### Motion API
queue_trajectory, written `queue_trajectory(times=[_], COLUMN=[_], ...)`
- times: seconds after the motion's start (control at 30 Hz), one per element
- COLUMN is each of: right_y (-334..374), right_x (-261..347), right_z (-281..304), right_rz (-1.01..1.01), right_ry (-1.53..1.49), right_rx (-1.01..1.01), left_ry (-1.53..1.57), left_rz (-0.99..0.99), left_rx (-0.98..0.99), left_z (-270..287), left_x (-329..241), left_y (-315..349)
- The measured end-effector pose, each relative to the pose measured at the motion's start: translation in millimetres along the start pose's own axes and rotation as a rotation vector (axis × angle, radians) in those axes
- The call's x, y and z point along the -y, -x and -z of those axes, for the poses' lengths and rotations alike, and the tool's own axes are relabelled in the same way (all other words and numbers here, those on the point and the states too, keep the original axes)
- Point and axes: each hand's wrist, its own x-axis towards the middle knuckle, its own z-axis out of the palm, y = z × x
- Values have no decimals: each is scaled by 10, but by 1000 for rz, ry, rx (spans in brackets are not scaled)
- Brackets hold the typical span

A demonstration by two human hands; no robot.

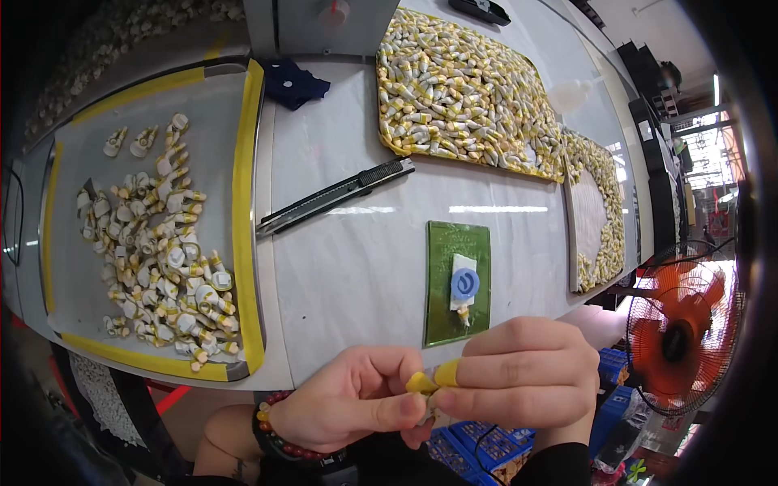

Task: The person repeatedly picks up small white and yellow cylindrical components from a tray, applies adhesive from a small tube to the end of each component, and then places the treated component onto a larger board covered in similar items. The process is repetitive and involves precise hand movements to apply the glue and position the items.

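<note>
My left hand (352,401) and my right hand (523,377) meet at the table's near edge, fingertips pinched together. Yellow coverings wrap a fingertip on each hand. Between the fingers shows a bit of a small pale piece, mostly hidden, so its kind is unclear. Just beyond the hands lies a green rectangular mat (438,320). On it sits a blue round disc (464,283) over a white pad, and a small white-and-yellow piece (464,314) pokes out at the near side.
At left, a yellow-taped tray (250,162) holds a heap of small white-and-yellow pieces (174,259). A black utility knife (340,194) leans toward it. Two trays of similar pieces (462,89) (608,202) stand at the back and right. An orange fan (677,340) is off the table's right side.
</note>
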Motion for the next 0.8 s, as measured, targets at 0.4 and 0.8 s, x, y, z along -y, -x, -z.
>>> queue_trajectory(times=[0.4,0.8], right_y=[15,146], right_x=[13,46], right_z=[53,27], right_rz=[22,-19], right_ry=[-69,-56], right_rx=[28,-72], left_ry=[-57,-715], left_rz=[10,-468], left_rx=[-22,-112], left_z=[-47,-117], left_x=[-7,16], left_y=[-1,1])
